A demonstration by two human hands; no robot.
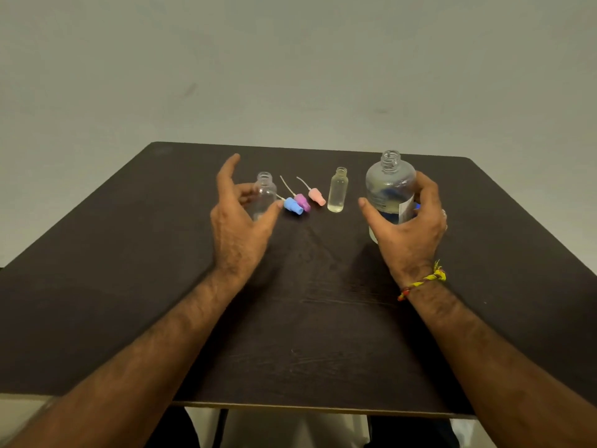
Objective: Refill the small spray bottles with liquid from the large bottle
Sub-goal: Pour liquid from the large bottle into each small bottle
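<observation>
Caps off, the large bottle [389,192] stands ready to pour, the right hand [408,227] curled loosely round it, while left of it the left hand [239,221] spreads wide about an empty small spray bottle [264,197], a filled one [337,192] between.

1. Both bare forearms reach from the near edge toward the far side.
2. The left hand [240,218] is spread, fingers straight and apart, thumb pointing right.
3. The right hand [410,227] curls, thumb left, fingers at right.
4. A yellow-red thread [423,281] circles the right wrist.
</observation>
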